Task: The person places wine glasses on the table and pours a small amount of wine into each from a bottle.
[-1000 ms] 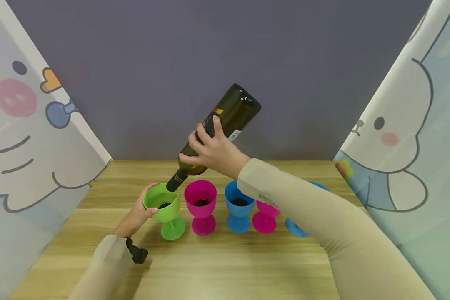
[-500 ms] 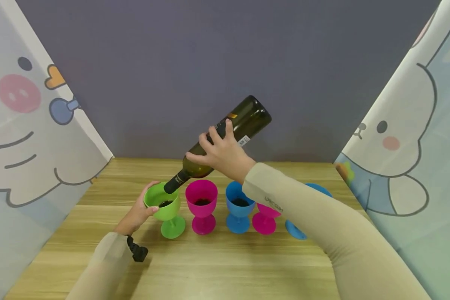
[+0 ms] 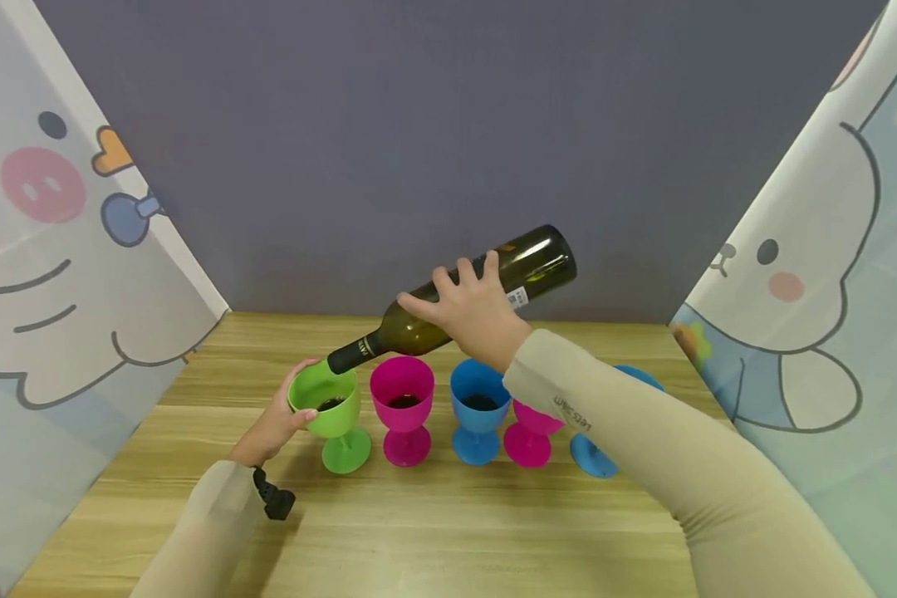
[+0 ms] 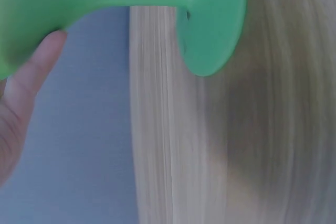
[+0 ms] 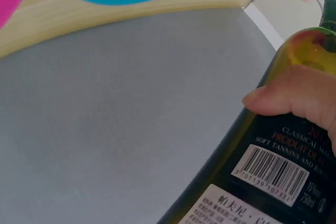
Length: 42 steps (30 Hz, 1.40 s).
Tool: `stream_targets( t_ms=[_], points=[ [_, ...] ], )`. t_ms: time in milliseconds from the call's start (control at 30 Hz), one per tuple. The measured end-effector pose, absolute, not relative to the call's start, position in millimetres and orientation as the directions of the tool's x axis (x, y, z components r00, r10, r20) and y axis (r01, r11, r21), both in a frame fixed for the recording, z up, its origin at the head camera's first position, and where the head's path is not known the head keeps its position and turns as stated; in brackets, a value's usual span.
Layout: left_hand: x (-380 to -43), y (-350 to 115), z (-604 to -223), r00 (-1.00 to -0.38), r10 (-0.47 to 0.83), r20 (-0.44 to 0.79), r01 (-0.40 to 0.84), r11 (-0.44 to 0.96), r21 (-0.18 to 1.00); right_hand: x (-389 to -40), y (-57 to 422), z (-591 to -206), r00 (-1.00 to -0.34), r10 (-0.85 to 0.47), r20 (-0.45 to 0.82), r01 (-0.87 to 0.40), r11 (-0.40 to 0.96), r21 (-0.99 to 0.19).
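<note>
My right hand (image 3: 473, 314) grips a dark green wine bottle (image 3: 541, 266) round its body, tilted with the neck down to the left. The bottle's mouth overlaps the far rim of a green goblet (image 3: 334, 422) in the head view, and dark liquid shows in that goblet's bowl. My left hand (image 3: 278, 419) holds the goblet by its bowl, thumb at the near side. In the left wrist view, a finger (image 4: 46, 56) lies against the green bowl above its stem and round foot. The right wrist view shows my thumb (image 5: 283, 95) across the bottle's barcode-labelled side.
Right of the green goblet stand a pink goblet (image 3: 402, 390) and a blue goblet (image 3: 480, 415), each with dark liquid. Another pink goblet (image 3: 529, 440) and blue goblet (image 3: 594, 457) are partly hidden by my right sleeve (image 3: 628, 423). A grey wall (image 3: 448, 124) rises behind the wooden table (image 3: 448, 531).
The bottle has tipped toward level, its base dropping and moving right with my right hand. Its mouth stays over the green goblet, which my left hand still holds in place.
</note>
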State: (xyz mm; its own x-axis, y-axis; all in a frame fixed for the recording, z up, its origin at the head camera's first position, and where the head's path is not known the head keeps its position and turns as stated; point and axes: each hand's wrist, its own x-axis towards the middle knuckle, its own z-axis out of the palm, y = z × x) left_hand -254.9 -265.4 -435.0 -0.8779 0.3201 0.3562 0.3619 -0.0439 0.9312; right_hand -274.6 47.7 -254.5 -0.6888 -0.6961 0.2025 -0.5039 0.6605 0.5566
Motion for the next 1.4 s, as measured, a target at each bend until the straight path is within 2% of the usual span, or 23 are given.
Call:
stream_targets(
  t_ms=[133,267,500,733,933,1133,1400],
  points=[
    [-252.2,-263.3,-435.8,-0.882,0.303,0.36,0.364,-0.045,0.93,-273.3,55.6,-250.9,-0.75,-0.63,0.202,-0.494,0.737,0.462],
    [-251.9,-261.3,-437.0,-0.881,0.288,0.375,0.38,-0.04,0.924,-270.7,63.8,-247.4,-0.784,-0.59,0.193,-0.492,0.78,0.387],
    [-257.3,-263.4,-435.9,-0.88,0.3,0.367,0.366,-0.064,0.929,-269.7,71.2,-244.1,-0.755,-0.631,0.175,-0.526,0.743,0.413],
    [-258.5,-263.2,-437.7,-0.884,0.3,0.358,0.358,-0.056,0.932,-268.9,80.1,-242.2,-0.821,-0.562,0.102,-0.496,0.789,0.362],
    [-256.0,-265.3,-435.6,-0.89,0.311,0.334,0.348,-0.011,0.937,-261.4,104.8,-244.2,-0.761,-0.607,0.229,-0.499,0.773,0.392],
    [-254.6,-266.1,-433.8,-0.884,0.315,0.344,0.349,-0.044,0.936,-254.8,133.9,-245.6,-0.682,-0.621,0.386,-0.499,0.782,0.374],
    [-248.7,-268.4,-433.4,-0.878,0.296,0.376,0.363,-0.1,0.926,-250.7,155.3,-244.6,-0.715,-0.576,0.395,-0.474,0.816,0.331]
  ],
)
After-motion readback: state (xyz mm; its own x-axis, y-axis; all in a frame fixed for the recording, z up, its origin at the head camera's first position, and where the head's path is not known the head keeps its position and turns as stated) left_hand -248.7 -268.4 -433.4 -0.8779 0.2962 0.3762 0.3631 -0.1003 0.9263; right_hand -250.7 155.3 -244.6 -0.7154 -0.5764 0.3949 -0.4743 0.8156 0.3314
